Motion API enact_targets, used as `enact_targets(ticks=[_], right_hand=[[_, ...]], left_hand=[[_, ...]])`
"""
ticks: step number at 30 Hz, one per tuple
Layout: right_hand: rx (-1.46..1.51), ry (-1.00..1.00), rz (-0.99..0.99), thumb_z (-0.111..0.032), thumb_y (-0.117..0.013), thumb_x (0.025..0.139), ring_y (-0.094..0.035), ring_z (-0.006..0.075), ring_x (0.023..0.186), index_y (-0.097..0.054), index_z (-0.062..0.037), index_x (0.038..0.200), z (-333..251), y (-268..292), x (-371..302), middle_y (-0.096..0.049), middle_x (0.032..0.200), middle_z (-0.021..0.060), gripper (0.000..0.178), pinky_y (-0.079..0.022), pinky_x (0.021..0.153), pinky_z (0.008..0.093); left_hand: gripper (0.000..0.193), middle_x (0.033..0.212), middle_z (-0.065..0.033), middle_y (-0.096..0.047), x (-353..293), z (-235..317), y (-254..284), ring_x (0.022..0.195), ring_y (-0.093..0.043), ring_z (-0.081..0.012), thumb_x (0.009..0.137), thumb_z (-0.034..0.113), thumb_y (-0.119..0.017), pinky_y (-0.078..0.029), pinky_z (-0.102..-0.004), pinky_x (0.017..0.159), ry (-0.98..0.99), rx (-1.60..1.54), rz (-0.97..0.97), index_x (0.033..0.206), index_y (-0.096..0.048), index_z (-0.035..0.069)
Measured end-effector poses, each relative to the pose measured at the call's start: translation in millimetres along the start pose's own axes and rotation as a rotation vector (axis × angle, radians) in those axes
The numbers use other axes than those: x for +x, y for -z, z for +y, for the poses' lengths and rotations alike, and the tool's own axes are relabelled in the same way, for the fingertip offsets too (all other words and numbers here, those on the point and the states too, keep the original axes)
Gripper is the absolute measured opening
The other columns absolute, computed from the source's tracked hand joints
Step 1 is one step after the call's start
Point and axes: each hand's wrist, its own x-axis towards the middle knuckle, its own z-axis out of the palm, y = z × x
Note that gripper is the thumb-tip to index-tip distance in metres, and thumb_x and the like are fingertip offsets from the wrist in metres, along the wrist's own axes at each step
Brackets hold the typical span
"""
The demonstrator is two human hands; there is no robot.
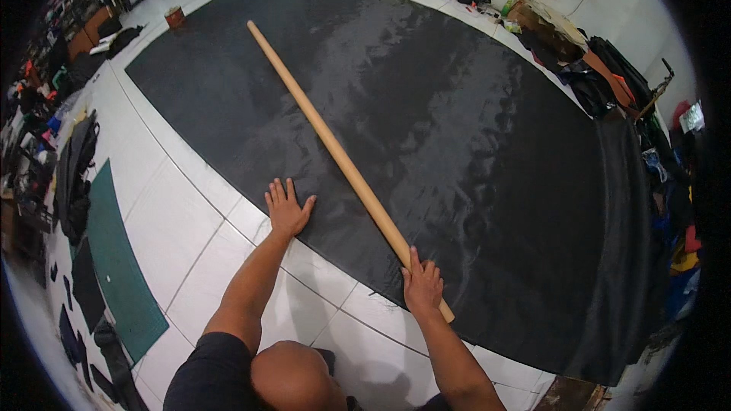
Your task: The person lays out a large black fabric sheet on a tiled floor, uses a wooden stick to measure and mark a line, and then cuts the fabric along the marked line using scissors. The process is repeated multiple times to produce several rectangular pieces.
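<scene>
A large sheet of shiny black fabric is spread over the white tiled floor. Across it, slanting from far left to near right, lies a long tan cardboard tube. My right hand is on the tube near its close end, with the thumb on the left side and the fingers over the top and right. The end of the tube sticks out just past my wrist. Flat on the fabric's near left edge rests my left hand, fingers spread and nothing held, apart from the tube.
On the left, a green cutting mat lies on the floor beside dark fabric scraps. A small reddish-brown can stands by the far left edge. Piled goods line the left side, and bags and materials lie along the right wall.
</scene>
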Motion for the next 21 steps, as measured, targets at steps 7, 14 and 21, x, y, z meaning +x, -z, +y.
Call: enact_targets(ticks=[7, 14, 21], right_hand=[[0.051, -0.027, 0.029, -0.036, -0.048, 0.096, -0.054, 0.0387, 0.101, -0.036, -0.0237, 0.144, -2, 13, 108, -0.05, 0.112, 0.0198, 0.051, -0.046, 0.086, 0.0508], [0.08, -0.287, -0.042, -0.044, -0.039, 0.099, -0.051, 0.0423, 0.113, -0.025, -0.0262, 0.148, 33, 29, 192, -0.048, 0.123, 0.0239, 0.054, -0.044, 0.094, 0.0528], [0.161, -0.569, 0.054, -0.042, -0.04, 0.098, -0.053, 0.0451, 0.109, -0.024, -0.0223, 0.147, 141, 42, 128, -0.051, 0.121, 0.0277, 0.055, -0.043, 0.094, 0.0522]], left_hand=[[0.084, 0.15, -0.0302, -0.021, -6, -2, -13, 0.14, -0.019, -0.043, 0.089, 0.058, -0.048, -0.012, -0.0527, 0.114, 0.012, -0.007, -0.006, 0.144, -0.029, -0.002], [0.081, 0.151, -0.0286, -0.02, -3, 6, -8, 0.141, -0.017, -0.0428, 0.09, 0.052, -0.051, -0.01, -0.0511, 0.115, 0.011, -0.023, -0.032, 0.145, -0.027, -0.002], [0.074, 0.149, -0.027, -0.025, -9, -11, -5, 0.14, -0.02, -0.0427, 0.087, 0.045, -0.058, -0.011, -0.0523, 0.115, -0.029, -0.166, 0.005, 0.139, -0.036, -0.003]])
